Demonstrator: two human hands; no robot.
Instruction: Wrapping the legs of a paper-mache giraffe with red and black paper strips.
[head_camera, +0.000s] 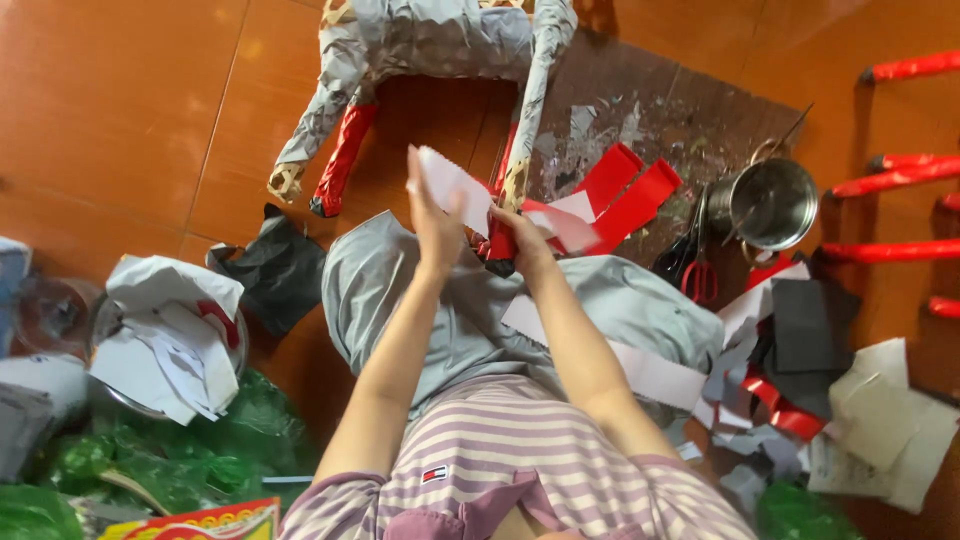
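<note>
Orange-brown glossy floor tiles (120, 110) carry everything here, with a dark, paint-smeared board (650, 110) laid over them toward the far right. At the left edge of the floor a round metal bowl heaped with torn white paper scraps (165, 335) sits beside crumpled green plastic wrapping (150, 460), and a crumpled black sheet (275, 270) lies just beyond. In the middle, the person's left hand (432, 222) is raised with fingers together, pinching a white paper strip with a jagged edge (455, 185). The right hand (522, 238) is closed on the lower end of one leg of a grey paper-covered bamboo frame figure (430, 45), where red paper wraps it; the strip runs between both hands. Folded red paper strips (625, 195) lie on the board just right of the hands. Farther right stand red-handled scissors (698, 265) and a shiny steel pot (770, 205). Red-wrapped sticks (900, 180) line the right edge, above loose grey, black and white paper pieces (830, 370).
</note>
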